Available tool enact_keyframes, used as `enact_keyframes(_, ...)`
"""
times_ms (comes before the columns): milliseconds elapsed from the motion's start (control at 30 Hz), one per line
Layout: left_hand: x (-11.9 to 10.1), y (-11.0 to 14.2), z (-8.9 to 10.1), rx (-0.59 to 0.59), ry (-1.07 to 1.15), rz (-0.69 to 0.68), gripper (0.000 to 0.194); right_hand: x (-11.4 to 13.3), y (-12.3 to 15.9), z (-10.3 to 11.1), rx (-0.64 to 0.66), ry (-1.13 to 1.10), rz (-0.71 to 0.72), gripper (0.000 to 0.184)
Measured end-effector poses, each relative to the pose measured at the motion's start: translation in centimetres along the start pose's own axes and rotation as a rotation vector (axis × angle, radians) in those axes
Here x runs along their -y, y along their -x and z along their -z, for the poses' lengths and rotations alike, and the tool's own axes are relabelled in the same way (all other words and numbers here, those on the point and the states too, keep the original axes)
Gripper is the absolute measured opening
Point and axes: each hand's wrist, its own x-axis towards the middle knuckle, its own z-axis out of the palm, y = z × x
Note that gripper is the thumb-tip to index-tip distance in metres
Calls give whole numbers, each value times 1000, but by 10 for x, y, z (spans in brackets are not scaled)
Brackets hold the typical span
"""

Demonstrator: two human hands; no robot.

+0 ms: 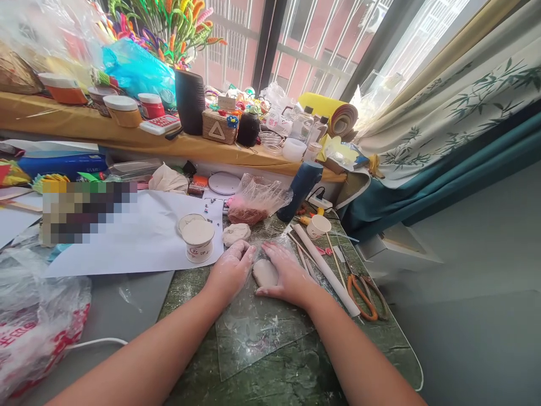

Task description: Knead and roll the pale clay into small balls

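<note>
A flat, pale piece of clay [265, 273] lies on a clear sheet [262, 344] on the green table. My right hand [291, 273] curves around its right side, thumb at the near edge and fingers at the far edge. To its left is my left hand [232, 268], fingers closed together at the sheet's upper edge; what they hold, if anything, is hidden. White residue coats both hands. A lump of clay [236, 234] sits just beyond my left hand. Left of that, a paper cup [199, 248] carries a pale round slab [198, 230] on top.
At right lie a rolling pin [325, 269], thin sticks, orange-handled scissors [362, 299] and another paper cup [318, 226]. Behind stand a bagged brown block [249, 211] and a dark blue cylinder [300, 192]. White paper [127, 248] and a plastic bag [38, 327] lie left.
</note>
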Motion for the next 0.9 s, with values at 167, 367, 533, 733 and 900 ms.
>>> enact_keyframes(167, 3, 0, -1, 23, 18, 14, 30, -2, -6, 0, -5, 28, -48, 114)
enact_keyframes(367, 3, 1, -2, 26, 41, 35, 28, 6, -7, -15, -160, 34, -168, 93)
enact_keyframes(533, -1, 2, -1, 11, 36, 24, 27, 12, -12, -20, -232, 65, -224, 78)
enact_keyframes(733, -2, 2, 0, -4, 37, -1, 27, 24, -19, -19, -238, 117, -292, 64)
enact_keyframes(900, 3, 1, -1, 15, 45, 6, 28, 27, -25, -18, -264, 132, -320, 56)
